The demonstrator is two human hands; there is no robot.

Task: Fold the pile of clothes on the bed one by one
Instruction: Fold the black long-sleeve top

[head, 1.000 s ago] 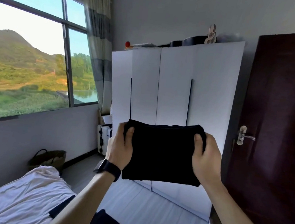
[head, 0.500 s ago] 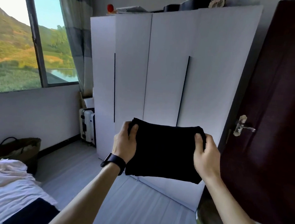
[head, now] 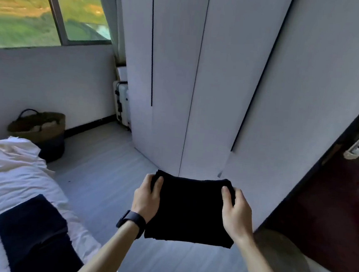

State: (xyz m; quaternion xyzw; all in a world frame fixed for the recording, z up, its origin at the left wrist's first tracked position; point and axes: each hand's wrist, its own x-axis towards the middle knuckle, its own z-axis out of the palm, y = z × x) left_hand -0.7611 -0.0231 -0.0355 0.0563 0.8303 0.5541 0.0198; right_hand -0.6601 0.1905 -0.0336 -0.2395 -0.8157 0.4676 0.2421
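Facing a white wardrobe (head: pixel 223 74), w/ the bed (head: pixel 14 177) low on the left, well apart from both hands. Prob. the tail end of one fold: black garment (head: pixel 189 214) already down to a compact rectangle, held up in mid-air over the floor, not resting on anything. Next move likely calls for turning left & laying it flat on the sheet, maybe beside or on the dark piece (head: pixel 31 227) at the bed's near edge, w/o letting the layers slip open; then reaching for another item. No sight of the pile itself, so can't say how many remain. Stretched between the two hands, mostly hanging below the grips. Left hand (head: pixel 147 198) pinching the top left corner, thumb in front, fingers behind the cloth. Right hand (head: pixel 234 214) likewise at the top right corner. Neither slack.
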